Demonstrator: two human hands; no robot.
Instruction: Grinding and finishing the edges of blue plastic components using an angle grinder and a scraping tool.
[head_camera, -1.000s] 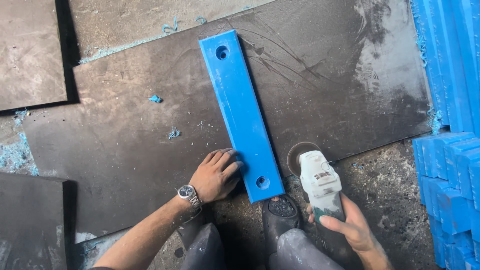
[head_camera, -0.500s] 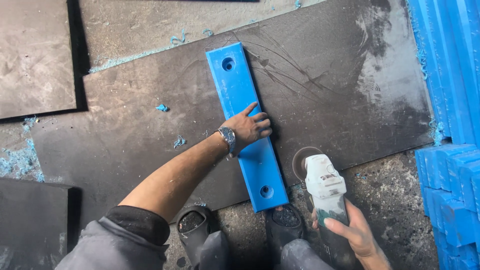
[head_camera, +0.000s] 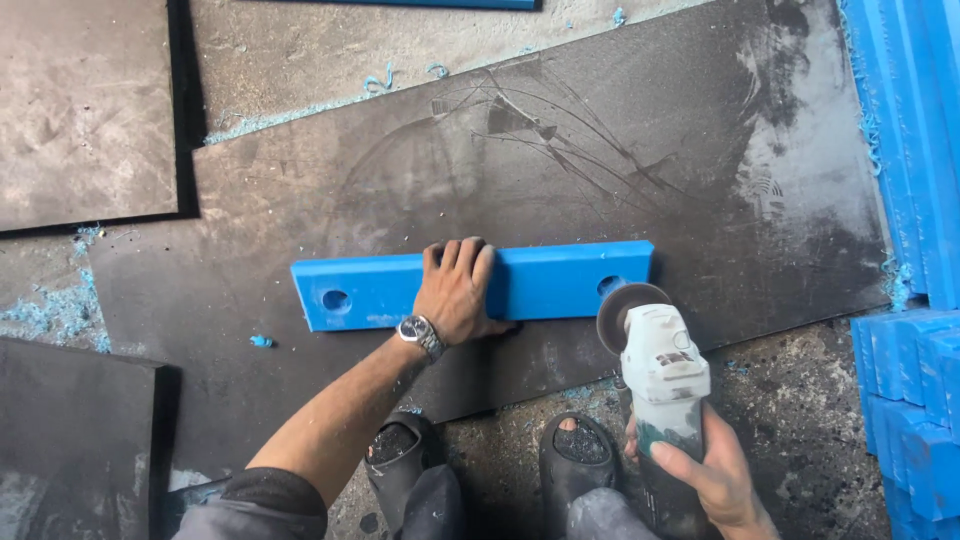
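- Change since half a second ago: blue bar (head_camera: 470, 285), then lying steeply slanted up the dark sheet (head_camera: 300, 200), now lies nearly level across it, one end toward the left and the other by the grinder.
- Left hand (head_camera: 458, 290) was flat on the bar's middle with fingers pointing right; now it lies spread open over the bar's middle, fingers reaching across its far edge, palm pressing down, a wristwatch (head_camera: 422, 332) on the wrist.
- Right hand (head_camera: 712, 478) is wrapped tight around the rear body of the angle grinder (head_camera: 660, 370), as before; the disc now sits at the bar's right end, at its near edge beside the hole.
- Count: one bar, one grinder, two holes visible in the bar, one near each end; two dark shoes (head_camera: 480, 455) at the bottom edge.
- Look of the bar: long, flat, thick rectangle of bright blue plastic with clean edges, its near face lighter.
- Blue shavings (head_camera: 60, 310) lie scattered at the left, and stacked blue bars (head_camera: 910, 400) stand at the right.
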